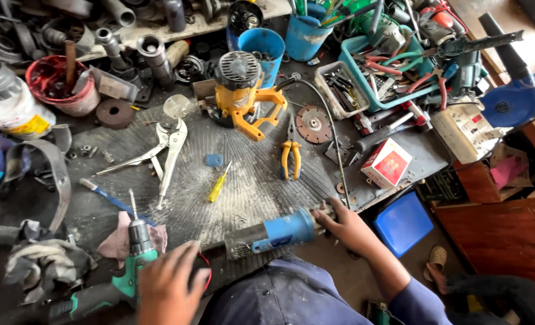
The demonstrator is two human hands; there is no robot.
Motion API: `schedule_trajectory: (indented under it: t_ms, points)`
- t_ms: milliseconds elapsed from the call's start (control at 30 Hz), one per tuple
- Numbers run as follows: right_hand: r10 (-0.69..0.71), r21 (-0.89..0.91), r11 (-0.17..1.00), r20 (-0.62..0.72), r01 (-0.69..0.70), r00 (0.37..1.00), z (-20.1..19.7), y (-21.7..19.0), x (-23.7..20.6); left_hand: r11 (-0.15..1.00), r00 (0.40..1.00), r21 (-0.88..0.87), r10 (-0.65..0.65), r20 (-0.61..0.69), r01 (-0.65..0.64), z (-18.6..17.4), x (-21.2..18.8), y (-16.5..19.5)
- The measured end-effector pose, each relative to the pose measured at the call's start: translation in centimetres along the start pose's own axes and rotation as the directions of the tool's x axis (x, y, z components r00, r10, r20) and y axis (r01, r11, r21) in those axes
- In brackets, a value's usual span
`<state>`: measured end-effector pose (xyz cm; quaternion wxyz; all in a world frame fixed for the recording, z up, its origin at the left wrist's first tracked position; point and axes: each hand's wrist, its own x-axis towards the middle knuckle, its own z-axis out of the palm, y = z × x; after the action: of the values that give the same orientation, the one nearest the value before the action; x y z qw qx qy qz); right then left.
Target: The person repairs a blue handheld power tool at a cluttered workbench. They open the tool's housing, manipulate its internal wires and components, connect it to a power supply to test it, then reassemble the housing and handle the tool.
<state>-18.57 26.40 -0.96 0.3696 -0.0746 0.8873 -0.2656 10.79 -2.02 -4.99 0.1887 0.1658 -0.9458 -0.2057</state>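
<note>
Right hand [347,227] grips blue angle grinder [279,233]; left hand [168,286] closed on its dark rear end. Red-white carton [386,163] lies right; yellow-labelled jar [8,108] far left.

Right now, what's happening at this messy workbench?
A person is working on a blue angle grinder lying at the near edge of the bench. Their right hand grips its head end, where the black cord meets it, while the left hand covers its rear end beside a green cordless drill. Locking pliers, a yellow screwdriver, yellow-handled pliers and a yellow router lie untouched farther back.
</note>
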Motion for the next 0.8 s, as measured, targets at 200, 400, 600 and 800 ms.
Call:
schedule_trajectory:
  t_ms: [200,400,600,800]
  points:
    - [-0.166,0.213,0.962,-0.044,0.171,0.985,0.4,2.4,-0.8,0.996,0.990,0.085,-0.048,0.133,0.037,1.4,2.4,2.5]
    - [-0.526,0.120,0.822,-0.210,0.556,0.824,0.9,1.6,-1.1,0.995,0.986,-0.057,-0.070,0.151,0.079,0.0,4.6,2.1]
    - [-0.744,-0.301,0.655,-0.094,0.694,0.661,-1.1,-0.8,-1.6,0.963,0.698,0.228,-0.264,0.666,0.146,-1.7,10.8,1.1]
    - [-0.756,-0.323,0.638,-0.094,0.699,0.647,-1.0,-1.0,-2.9,0.977,0.955,0.006,-0.210,0.208,0.214,1.6,18.7,0.2]
